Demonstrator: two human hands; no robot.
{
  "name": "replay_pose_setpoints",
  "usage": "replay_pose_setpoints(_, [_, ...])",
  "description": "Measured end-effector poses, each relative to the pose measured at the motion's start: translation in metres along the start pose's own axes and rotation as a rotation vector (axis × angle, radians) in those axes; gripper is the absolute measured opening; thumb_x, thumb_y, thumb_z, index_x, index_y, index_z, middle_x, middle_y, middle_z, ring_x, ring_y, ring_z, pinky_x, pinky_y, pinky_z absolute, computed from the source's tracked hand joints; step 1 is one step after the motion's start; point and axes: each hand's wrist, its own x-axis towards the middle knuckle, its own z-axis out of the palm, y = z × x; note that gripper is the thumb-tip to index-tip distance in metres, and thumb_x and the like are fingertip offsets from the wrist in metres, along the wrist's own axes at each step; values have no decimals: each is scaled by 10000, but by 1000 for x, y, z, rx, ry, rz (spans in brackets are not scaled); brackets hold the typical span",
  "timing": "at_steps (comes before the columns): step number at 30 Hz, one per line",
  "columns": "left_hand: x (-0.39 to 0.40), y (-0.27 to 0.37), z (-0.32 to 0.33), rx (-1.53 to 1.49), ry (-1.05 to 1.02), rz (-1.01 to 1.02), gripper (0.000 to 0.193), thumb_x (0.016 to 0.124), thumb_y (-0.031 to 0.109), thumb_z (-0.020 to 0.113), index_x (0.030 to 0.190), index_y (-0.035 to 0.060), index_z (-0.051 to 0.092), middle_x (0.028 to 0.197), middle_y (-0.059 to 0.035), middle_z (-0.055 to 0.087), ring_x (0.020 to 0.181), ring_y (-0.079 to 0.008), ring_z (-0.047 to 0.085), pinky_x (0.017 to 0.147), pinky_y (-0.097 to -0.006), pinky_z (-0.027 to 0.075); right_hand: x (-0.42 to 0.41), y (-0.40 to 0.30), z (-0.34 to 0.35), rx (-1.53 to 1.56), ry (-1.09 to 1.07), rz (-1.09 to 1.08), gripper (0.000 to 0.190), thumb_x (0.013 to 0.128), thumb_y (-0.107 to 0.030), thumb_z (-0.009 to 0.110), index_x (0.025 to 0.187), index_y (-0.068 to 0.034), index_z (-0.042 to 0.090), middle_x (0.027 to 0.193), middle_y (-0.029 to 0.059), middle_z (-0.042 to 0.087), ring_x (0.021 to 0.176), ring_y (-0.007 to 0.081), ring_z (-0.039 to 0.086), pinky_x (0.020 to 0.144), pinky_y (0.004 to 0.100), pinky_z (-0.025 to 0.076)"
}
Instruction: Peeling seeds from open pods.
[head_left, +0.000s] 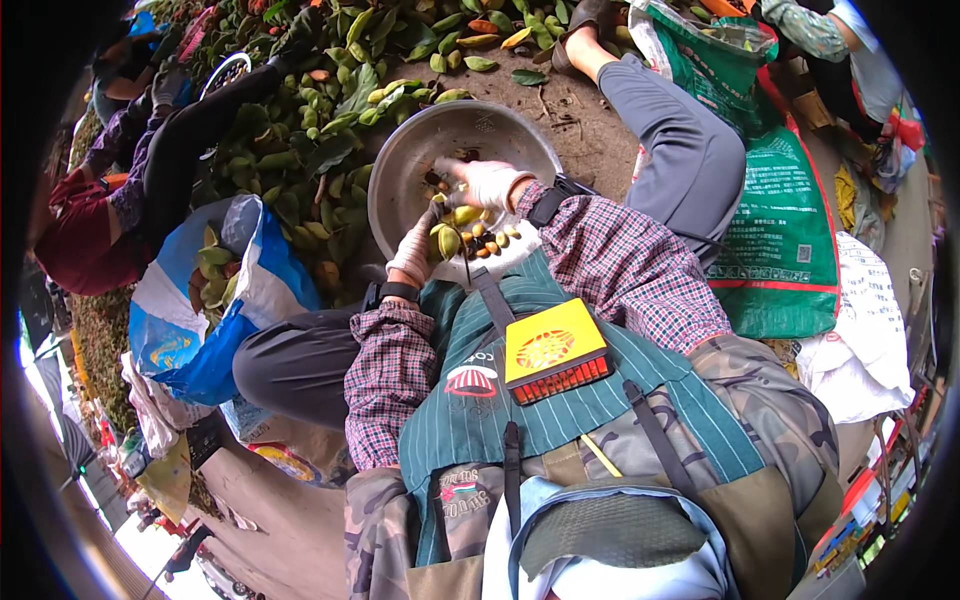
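My left hand (414, 251), in a pale glove with dark fingertips, holds green seed pods (448, 241) over a wide metal basin (390, 165). My right hand (491, 184), also in a pale glove, is just above and to the right of it, over the basin. Its fingertips are blurred, so whether they grip anything is unclear. Yellow-brown and dark seeds (491, 247) lie in the near part of the basin. A few dark bits rest farther in, partly hidden by my hands.
A heap of green pods (277, 161) spreads left and beyond the basin. At left stands a blue-and-white sack (281, 255) with pods inside. Green printed sacks (780, 225) lie at right. Other people (90, 232) sit at left and upper right. A yellow box (555, 341) hangs at my apron.
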Motion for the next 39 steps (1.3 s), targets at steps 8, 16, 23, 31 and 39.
replay_pose_setpoints(8, [6,0,-9,26,-85,-93,488,861,348,629,1230,59,489,1145,-85,576,1038,-200,554,909,-303,453,3,-15,17,-145,-89,42,414,836,-345,516,1225,-206,537,1100,166,618,1025,333,590,899,414,448])
replay_pose_setpoints(16, [-13,5,3,177,-14,95,511,852,350,640,1264,114,450,1112,-74,571,959,-212,581,804,-354,507,7,12,-6,130,106,383,739,846,-401,553,1438,-145,191,1146,233,579,1050,335,580,890,392,446])
replay_pose_setpoints(23, [4,18,10,-9,213,246,548,804,456,663,1248,193,478,1132,-36,573,976,-214,572,771,-396,498,-1,-11,23,356,-40,-6,593,797,-508,617,1196,-79,520,1077,206,616,1012,316,594,873,370,446])
replay_pose_setpoints(31, [-2,25,4,-276,-84,105,544,775,388,713,1235,187,502,1125,-31,572,994,-214,567,817,-379,493,-2,-32,34,555,116,-46,442,881,-368,585,1194,-70,490,1050,159,622,1004,256,586,857,356,440])
replay_pose_setpoints(39, [-5,21,6,-334,-133,261,475,858,248,637,1280,145,446,1136,-61,561,955,-204,584,828,-345,490,-11,-48,36,1168,89,57,285,879,-290,613,1054,-73,554,905,40,583,836,120,525,768,258,435])
